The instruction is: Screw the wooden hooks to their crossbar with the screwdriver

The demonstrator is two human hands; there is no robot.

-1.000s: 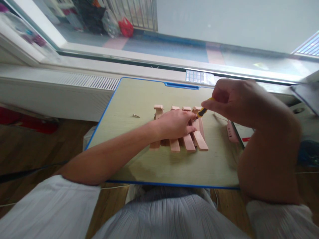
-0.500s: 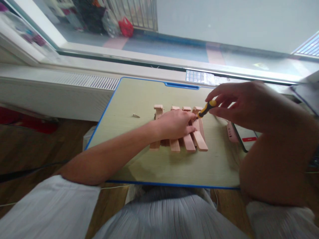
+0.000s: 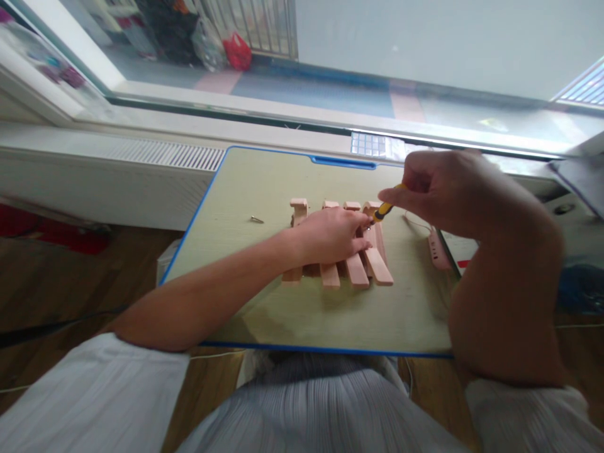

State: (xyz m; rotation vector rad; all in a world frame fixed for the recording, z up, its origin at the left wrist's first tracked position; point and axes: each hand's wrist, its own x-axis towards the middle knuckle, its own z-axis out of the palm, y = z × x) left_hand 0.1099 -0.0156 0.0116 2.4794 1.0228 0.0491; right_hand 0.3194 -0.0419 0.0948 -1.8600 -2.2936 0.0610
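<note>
a loose screw (image 3: 257, 219) lies on the table (image 3: 245, 189), well to the left of the fingers. the left hand (image 3: 330, 236) presses flat, fingers spread narrow, on the wooden slat assembly (image 3: 356, 267), its fingertips touching the rightmost slat. just right of those fingertips sits the tip of a yellow screwdriver (image 3: 384, 210), pinched in the closed fingers of the right hand (image 3: 438, 189). a pink cable (image 3: 436, 248) lies below that hand. the tip could slip and jab the left fingertips, being so close.
</note>
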